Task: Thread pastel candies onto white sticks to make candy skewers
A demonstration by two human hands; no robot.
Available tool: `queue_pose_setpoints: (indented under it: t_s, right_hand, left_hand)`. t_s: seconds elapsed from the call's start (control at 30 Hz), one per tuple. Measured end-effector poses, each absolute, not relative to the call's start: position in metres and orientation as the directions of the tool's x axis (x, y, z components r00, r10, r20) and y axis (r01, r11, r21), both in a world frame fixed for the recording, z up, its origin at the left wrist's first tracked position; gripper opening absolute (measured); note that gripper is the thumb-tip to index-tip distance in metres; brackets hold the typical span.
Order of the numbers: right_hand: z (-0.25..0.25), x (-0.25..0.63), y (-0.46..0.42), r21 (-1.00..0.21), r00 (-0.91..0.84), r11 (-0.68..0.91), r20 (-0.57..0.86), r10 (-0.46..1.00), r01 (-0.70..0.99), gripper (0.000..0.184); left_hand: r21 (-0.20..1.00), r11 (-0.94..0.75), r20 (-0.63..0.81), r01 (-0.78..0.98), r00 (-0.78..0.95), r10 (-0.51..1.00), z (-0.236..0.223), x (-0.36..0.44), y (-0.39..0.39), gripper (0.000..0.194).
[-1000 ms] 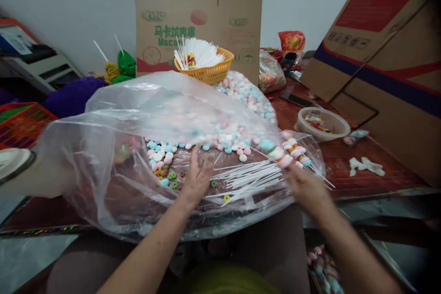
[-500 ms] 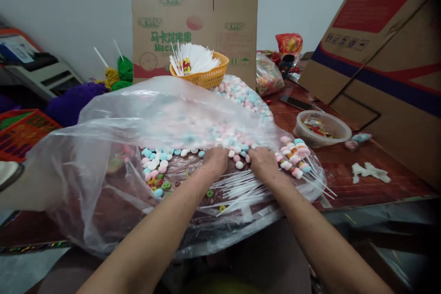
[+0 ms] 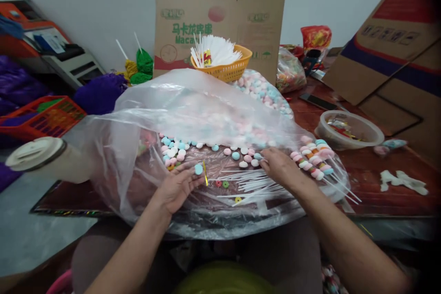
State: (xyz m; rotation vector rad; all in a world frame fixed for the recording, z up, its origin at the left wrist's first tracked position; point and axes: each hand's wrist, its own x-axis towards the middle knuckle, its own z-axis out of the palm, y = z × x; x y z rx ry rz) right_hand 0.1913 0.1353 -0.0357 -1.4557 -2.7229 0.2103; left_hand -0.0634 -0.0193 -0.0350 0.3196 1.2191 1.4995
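My left hand (image 3: 179, 186) is turned palm up with a blue marshmallow (image 3: 199, 169) at its fingertips. A thin yellow strip (image 3: 206, 173) stands right by those fingers. Beside the sheet's edge my right hand (image 3: 277, 165) pinches at a blue marshmallow (image 3: 259, 156), partly hidden by the fingers. Pink, white and blue marshmallows (image 3: 243, 164) lie around it. White sticks (image 3: 257, 186) are spread in front of my hands, with a few ring-shaped gummies (image 3: 225, 184) near their left ends. Finished-looking marshmallow skewers (image 3: 315, 158) lie to the right of my right hand.
Clear plastic sheeting (image 3: 158, 96) covers more marshmallows. Behind stands a yellow basket (image 3: 227, 72) of white sticks before a cardboard box (image 3: 220, 4). A round plastic tub (image 3: 347, 140) and a phone (image 3: 319, 101) are at right. A lidded cup (image 3: 51, 158) stands at left.
My left hand has drawn back from the sheet's edge, turned palm up and now holds a blue marshmallow. My right hand stays near the marshmallows. The view has shifted left.
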Motion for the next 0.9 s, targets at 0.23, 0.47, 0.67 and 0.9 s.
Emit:
queue_pose_setpoints:
  t_s: [0.23,0.47,0.67,0.9]
  right_hand:
    - [-0.005,0.176,0.110,-0.338,-0.513,0.499,0.052,0.857,0.798,0.019]
    - [-0.002,0.097,0.023,-0.975,-0.557,0.221,0.162,0.815,0.039,0.024]
    - [-0.024,0.081,0.012,-0.993,-0.520,-0.091,-0.036,0.854,-0.081,0.033]
    - [-0.016,0.090,0.007,-0.960,-0.601,-0.277,-0.193,0.776,-0.050,0.037]
  left_hand:
    - [0.734,0.120,-0.405,-0.668,-0.289,0.868,-0.034,-0.043,-0.040,0.027]
    - [0.818,-0.041,-0.239,-0.574,-0.404,0.883,-0.016,-0.019,-0.043,0.027]
    - [0.934,-0.023,-0.140,-0.357,-0.423,0.896,-0.021,-0.014,-0.058,0.031]
    - [0.985,-0.015,-0.065,-0.172,-0.449,0.891,-0.028,-0.021,-0.057,0.030]
